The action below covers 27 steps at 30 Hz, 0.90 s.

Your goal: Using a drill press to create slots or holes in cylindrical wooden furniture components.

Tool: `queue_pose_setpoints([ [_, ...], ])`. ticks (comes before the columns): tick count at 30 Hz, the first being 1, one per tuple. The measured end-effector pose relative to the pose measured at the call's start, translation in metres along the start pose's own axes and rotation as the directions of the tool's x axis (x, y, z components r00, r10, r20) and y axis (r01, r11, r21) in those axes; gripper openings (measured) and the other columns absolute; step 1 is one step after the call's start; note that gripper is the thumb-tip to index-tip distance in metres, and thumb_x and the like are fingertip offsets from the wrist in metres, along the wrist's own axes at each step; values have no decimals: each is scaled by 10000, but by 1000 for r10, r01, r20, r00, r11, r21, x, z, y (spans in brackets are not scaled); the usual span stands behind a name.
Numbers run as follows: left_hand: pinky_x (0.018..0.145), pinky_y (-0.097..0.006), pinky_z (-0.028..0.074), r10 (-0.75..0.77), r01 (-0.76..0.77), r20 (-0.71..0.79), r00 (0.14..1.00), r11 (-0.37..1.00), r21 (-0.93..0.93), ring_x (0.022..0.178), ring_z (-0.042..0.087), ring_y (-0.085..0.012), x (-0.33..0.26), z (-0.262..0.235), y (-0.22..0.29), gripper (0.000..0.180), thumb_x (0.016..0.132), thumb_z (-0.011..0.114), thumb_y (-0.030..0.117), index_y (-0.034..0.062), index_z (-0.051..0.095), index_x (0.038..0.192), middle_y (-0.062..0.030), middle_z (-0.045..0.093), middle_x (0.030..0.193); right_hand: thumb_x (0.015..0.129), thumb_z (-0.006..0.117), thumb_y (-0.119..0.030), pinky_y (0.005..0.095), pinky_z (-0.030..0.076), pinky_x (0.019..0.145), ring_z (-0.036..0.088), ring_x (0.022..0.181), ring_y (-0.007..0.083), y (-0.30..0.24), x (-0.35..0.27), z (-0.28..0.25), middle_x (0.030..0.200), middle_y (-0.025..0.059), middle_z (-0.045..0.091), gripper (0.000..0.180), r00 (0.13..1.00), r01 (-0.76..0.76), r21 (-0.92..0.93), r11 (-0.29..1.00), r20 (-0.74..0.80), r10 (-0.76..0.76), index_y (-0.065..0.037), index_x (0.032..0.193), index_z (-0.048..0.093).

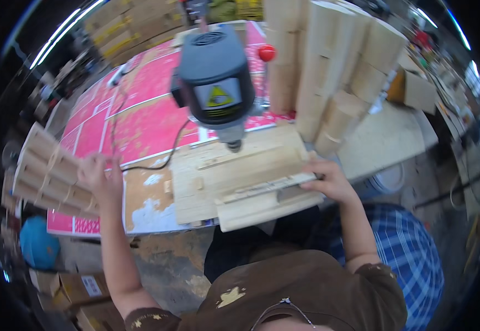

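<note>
A drill press (pixel 218 77) with a dark grey head stands over a pale wooden board (pixel 187 193), its chuck (pixel 233 144) just above the wood. On the board's near part are a narrow wooden strip (pixel 267 188) and a curved wooden piece (pixel 251 215). My right hand (pixel 331 179) is closed around the right end of the strip, where a dark tip shows. My left hand (pixel 101 175) is raised beside a stack of curved wooden pieces (pixel 47 171) at the left; motion smears its fingers, and whether it touches the stack is unclear.
Tall stacks of rounded wooden pieces (pixel 328 71) stand right of the drill press, near its red knob (pixel 266 53). A black cable (pixel 168 157) crosses the pink-covered table (pixel 140 127). A blue plaid cloth (pixel 408 254) lies at my right, and cardboard boxes (pixel 80 289) sit lower left.
</note>
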<state>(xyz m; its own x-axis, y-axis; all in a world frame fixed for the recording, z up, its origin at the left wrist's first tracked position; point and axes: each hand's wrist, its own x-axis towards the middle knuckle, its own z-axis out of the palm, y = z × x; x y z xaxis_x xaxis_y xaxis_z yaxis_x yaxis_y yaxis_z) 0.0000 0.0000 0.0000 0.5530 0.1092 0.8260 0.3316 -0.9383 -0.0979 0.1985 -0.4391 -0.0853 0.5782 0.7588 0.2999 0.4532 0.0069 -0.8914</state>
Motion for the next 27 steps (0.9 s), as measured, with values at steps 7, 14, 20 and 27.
queue_pose_setpoints([
  [7, 867, -374, 291, -16, 234, 347, 938, 767, -597, 900, 507, -231, -93, 4, 180, 132, 696, 707, 112, 101, 607, 782, -58, 556, 895, 659, 769, -93, 343, 416, 811, 526, 959, 237, 32, -5, -14, 906, 73, 594, 318, 993, -95, -185, 978, -83, 80, -30, 949, 654],
  [14, 874, -358, 309, -53, 411, 478, 877, 598, -688, 915, 518, -221, -130, -6, 234, 137, 698, 718, 95, 96, 629, 803, -65, 571, 943, 609, 797, -226, 466, 304, 962, 379, 1104, 362, -11, 23, -52, 1181, 155, 419, 698, 647, -153, -614, 774, -654, -391, -82, 1209, 469],
  [20, 823, -341, 354, -57, 380, 414, 909, 523, -763, 887, 518, -235, -114, -17, 247, 139, 694, 716, 71, 79, 632, 805, -73, 575, 930, 604, 785, -219, 457, 323, 954, 377, 1098, 363, 42, 54, -79, 1159, 176, 395, 702, 461, -411, -569, 712, -804, -376, -102, 1208, 447],
  [27, 852, -327, 378, -164, 404, 369, 915, 363, -840, 896, 528, -228, -95, -36, 247, 163, 716, 703, 45, 38, 621, 857, -109, 568, 929, 598, 802, -163, 436, 360, 943, 420, 1091, 324, 5, 26, -56, 1167, 156, 409, 749, 321, -257, -605, 754, -789, -524, -56, 1228, 412],
])
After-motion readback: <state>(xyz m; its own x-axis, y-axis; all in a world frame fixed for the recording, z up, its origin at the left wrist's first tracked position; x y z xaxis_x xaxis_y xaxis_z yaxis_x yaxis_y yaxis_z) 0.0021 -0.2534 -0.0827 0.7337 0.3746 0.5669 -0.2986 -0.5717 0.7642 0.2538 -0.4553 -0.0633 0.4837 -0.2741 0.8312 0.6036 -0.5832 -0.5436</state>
